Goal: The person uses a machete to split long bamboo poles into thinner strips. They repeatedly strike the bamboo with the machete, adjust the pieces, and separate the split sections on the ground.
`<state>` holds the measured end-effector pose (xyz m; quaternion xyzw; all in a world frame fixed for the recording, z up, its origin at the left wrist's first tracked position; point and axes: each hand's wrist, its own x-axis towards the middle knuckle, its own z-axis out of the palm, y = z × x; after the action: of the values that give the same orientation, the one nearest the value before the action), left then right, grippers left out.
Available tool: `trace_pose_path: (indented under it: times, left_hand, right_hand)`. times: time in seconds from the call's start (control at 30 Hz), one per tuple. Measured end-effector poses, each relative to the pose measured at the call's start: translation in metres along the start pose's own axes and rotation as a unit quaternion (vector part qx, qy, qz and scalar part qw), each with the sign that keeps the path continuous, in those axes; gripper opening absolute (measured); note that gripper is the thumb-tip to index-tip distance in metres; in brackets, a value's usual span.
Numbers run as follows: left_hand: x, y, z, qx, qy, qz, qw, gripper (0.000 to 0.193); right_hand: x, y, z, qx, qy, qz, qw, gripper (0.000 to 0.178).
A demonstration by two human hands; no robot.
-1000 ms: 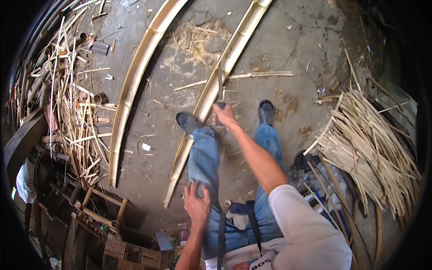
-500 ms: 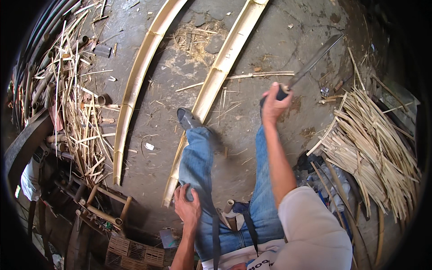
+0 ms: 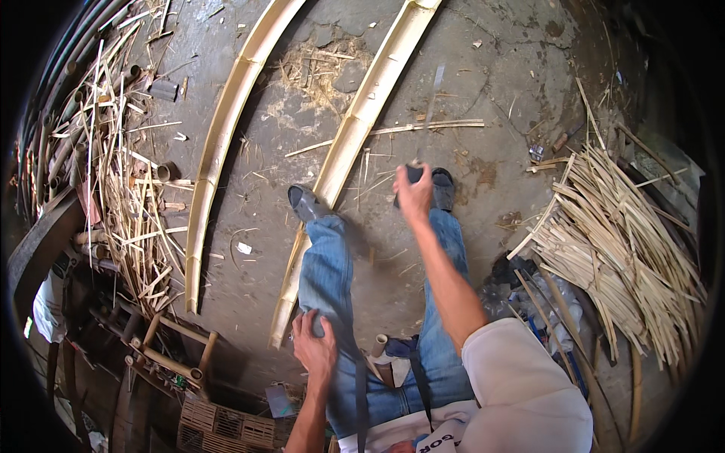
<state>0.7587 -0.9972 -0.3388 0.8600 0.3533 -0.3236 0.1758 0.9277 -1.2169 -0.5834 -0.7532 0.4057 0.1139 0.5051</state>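
My right hand (image 3: 413,195) is closed around the dark handle of a machete (image 3: 438,81), held out in front of my right shoe. Its long blade points away from me, faint and smeared by motion. My left hand (image 3: 314,349) lies on my left knee, fingers a little apart. Under my left shoe (image 3: 307,204) runs a split bamboo length (image 3: 365,108), its pale hollow side up, reaching from beside my left leg to the far edge. A second split bamboo length (image 3: 208,175) lies to its left, roughly alongside.
A heap of thin bamboo strips (image 3: 615,253) lies at the right. Loose strips and offcuts (image 3: 143,226) litter the left, with dark poles (image 3: 60,106) beyond. A bamboo frame (image 3: 177,355) and a slatted crate (image 3: 226,426) stand near left. One thin strip (image 3: 430,124) crosses the concrete floor.
My right hand has swung left and slightly nearer with the machete, whose blade has turned from pointing far right to nearly straight ahead. My left hand stays on the knee.
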Motion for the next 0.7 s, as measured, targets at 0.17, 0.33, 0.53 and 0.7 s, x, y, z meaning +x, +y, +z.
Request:
trace_pose_path:
  times: [0.17, 0.33, 0.53, 0.7]
  left_hand:
    - [0.008, -0.014, -0.006, -0.019, -0.029, -0.022, 0.999, 0.034]
    - [0.027, -0.029, -0.029, -0.031, -0.045, -0.048, 0.997, 0.039]
    - [0.037, -0.057, -0.040, -0.022, -0.111, -0.029, 0.993, 0.041]
    - [0.015, -0.080, -0.015, -0.042, -0.092, -0.015, 0.995, 0.041]
  right_hand:
    - [0.010, -0.074, -0.023, 0.283, 0.049, 0.223, 0.931, 0.031]
    - [-0.071, -0.077, -0.040, 0.149, 0.091, -0.001, 0.985, 0.030]
    - [-0.165, -0.074, -0.021, 0.103, -0.040, 0.090, 0.990, 0.025]
    - [-0.230, -0.066, -0.004, 0.081, -0.144, 0.148, 0.975, 0.029]
